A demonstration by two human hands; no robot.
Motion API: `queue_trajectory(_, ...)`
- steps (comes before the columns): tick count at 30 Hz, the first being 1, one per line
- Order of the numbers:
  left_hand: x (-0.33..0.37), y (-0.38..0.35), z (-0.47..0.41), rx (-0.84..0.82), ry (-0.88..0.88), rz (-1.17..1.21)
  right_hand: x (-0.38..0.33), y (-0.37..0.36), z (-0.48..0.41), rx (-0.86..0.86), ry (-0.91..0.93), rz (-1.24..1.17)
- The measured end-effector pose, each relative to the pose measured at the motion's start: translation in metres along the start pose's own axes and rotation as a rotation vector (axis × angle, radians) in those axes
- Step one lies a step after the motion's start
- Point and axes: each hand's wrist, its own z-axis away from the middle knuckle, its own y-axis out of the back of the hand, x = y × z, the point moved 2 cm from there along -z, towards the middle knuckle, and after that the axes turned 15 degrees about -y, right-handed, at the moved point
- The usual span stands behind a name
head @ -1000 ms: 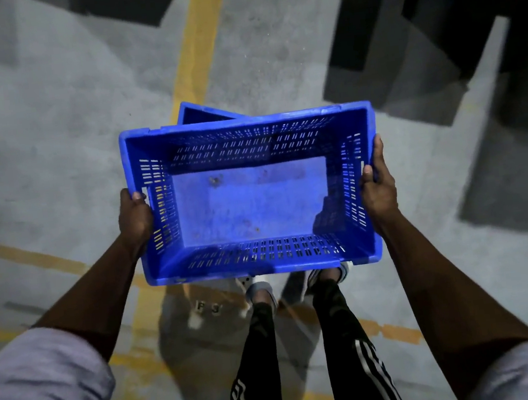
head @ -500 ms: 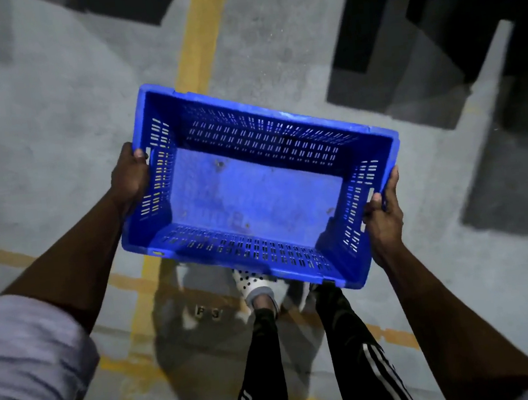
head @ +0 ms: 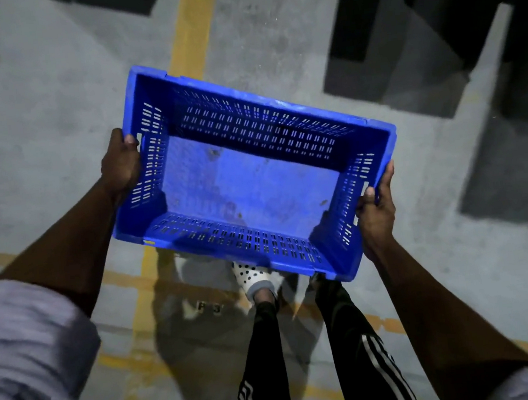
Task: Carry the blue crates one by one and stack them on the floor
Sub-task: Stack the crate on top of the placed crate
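Observation:
An empty blue crate [head: 247,182] with slotted walls hangs in front of me above the floor, turned clockwise so its left end sits farther away. My left hand [head: 120,163] grips the left short wall at the rim. My right hand [head: 376,210] holds the right short wall, fingers curled over the edge. The crate's solid bottom shows a few dirt marks. No other crate is in sight.
Grey concrete floor [head: 50,125] with yellow painted lines [head: 193,23] lies below. My legs in black striped trousers [head: 354,337] and a white spotted shoe [head: 251,277] are under the crate. Dark shadowed shapes [head: 430,0] fill the upper right.
The crate has rotated clockwise from square-on to skewed, left end up and away. A second blue crate seen behind it a second ago is out of view.

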Motion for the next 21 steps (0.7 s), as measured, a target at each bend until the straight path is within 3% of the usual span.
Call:
queue_trajectory(10,-0.010,-0.010,0.031,-0.013,0.091,0.002,-0.014,0.007,-0.004,-0.024,-0.005,0.055)
queue_trajectory(21,-0.008,-0.018,0.031,-0.032,0.028,-0.007,0.012,0.015,0.022,0.036,-0.045,0.053)
